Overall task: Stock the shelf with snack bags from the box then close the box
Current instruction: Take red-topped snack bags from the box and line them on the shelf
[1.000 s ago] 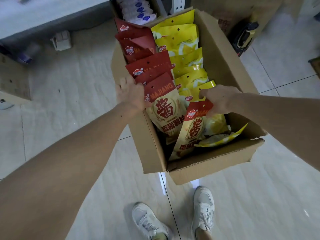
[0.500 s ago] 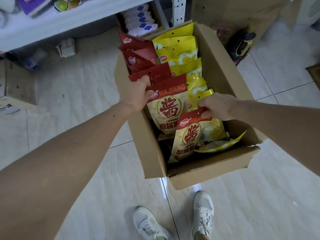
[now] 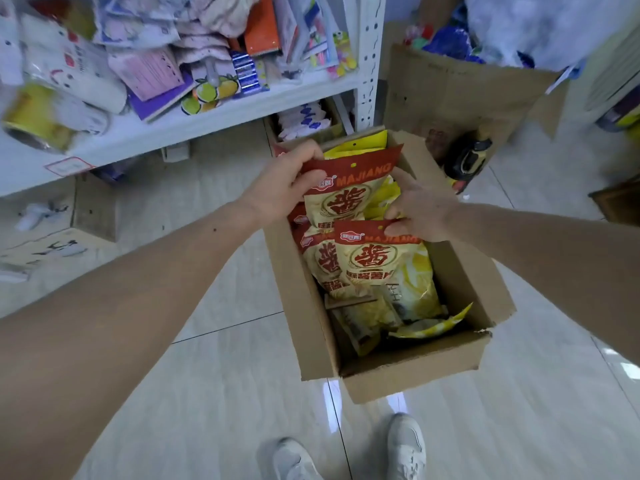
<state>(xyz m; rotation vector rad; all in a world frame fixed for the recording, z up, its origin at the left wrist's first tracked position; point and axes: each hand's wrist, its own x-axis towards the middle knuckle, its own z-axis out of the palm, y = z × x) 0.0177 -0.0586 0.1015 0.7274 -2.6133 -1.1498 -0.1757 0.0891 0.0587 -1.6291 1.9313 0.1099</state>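
Note:
An open cardboard box [image 3: 388, 379] stands on the floor in front of me, holding red-topped and yellow snack bags. My left hand [image 3: 280, 188] grips the top left corner of a red-topped MAJIANG snack bag [image 3: 346, 199], raised above the box. My right hand [image 3: 420, 206] pinches the red top edge of a second red-topped bag [image 3: 374, 261], also lifted, lower and nearer to me. Another red-topped bag [image 3: 320, 265] shows to its left. Yellow bags [image 3: 426, 327] lie in the box bottom. The white shelf [image 3: 207, 116] stands beyond the box at upper left.
The shelf is crowded with mixed packaged goods [image 3: 145, 64]. A second open cardboard box [image 3: 460, 95] stands at the back right, a black and yellow tool [image 3: 467, 161] leaning by it. Small cartons [image 3: 93, 216] sit under the shelf. My shoes [image 3: 405, 445] are at the bottom.
Both hands have risen, each lifting a red-topped bag up out of the box. The camera has tilted up, bringing the stocked shelf into view.

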